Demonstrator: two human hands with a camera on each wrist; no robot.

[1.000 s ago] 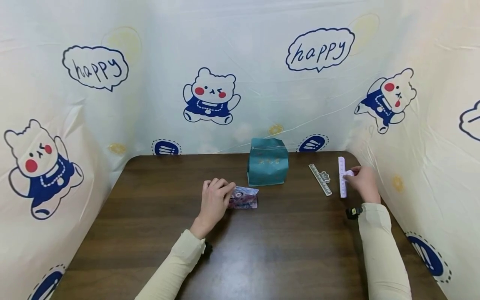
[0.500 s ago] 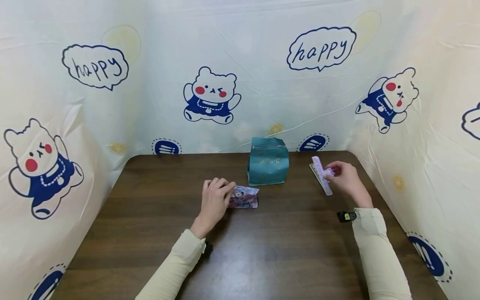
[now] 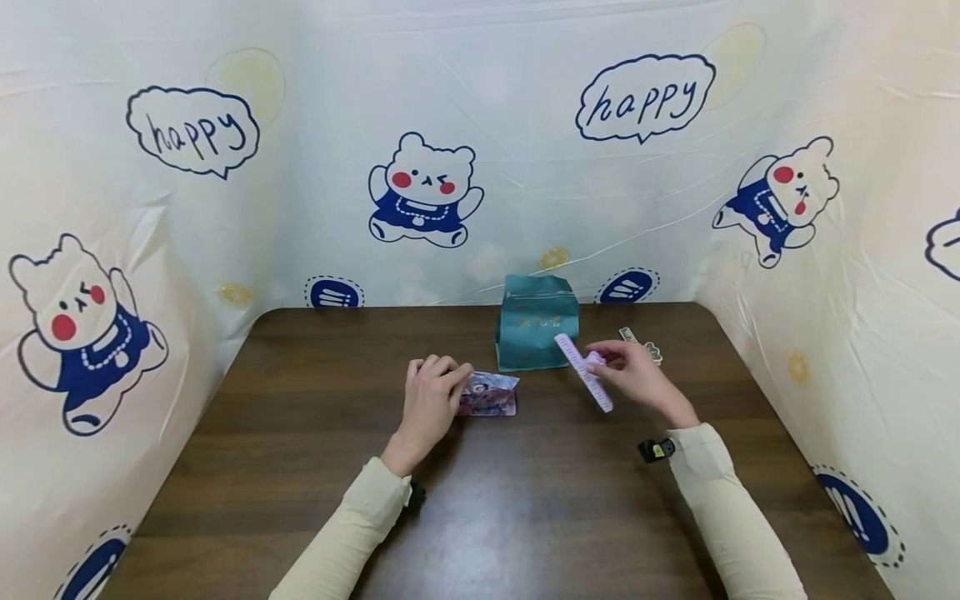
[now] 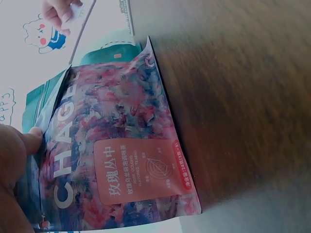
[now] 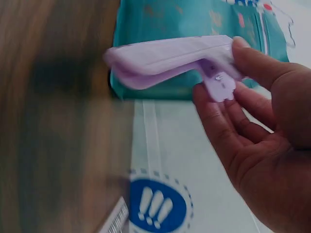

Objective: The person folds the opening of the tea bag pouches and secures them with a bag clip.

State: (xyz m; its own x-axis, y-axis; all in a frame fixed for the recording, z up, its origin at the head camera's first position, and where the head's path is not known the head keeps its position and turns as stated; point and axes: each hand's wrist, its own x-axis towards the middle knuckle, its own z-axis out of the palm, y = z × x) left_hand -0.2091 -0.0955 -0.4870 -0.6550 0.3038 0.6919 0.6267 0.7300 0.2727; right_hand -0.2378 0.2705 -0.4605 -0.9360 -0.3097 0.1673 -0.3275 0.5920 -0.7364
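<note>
My left hand grips the folded top of a pink and blue floral tea pouch near the table's middle. In the left wrist view the pouch's front reads CHAGEE above a pink label, and the thumb lies at its upper fold. My right hand pinches the handle of a long lilac bag clip over the table, in front of the teal bag's right side. In the right wrist view the clip's two long bars lie close together.
A teal bag with a folded top stands behind the pouch. A pale clip lies beyond my right hand, partly hidden by it. Patterned cloth hangs behind and along both sides of the brown table.
My right hand has picked the lilac clip up from the table's right side and carried it left, past the pale clip toward the pouch. The left hand stays on the pouch.
</note>
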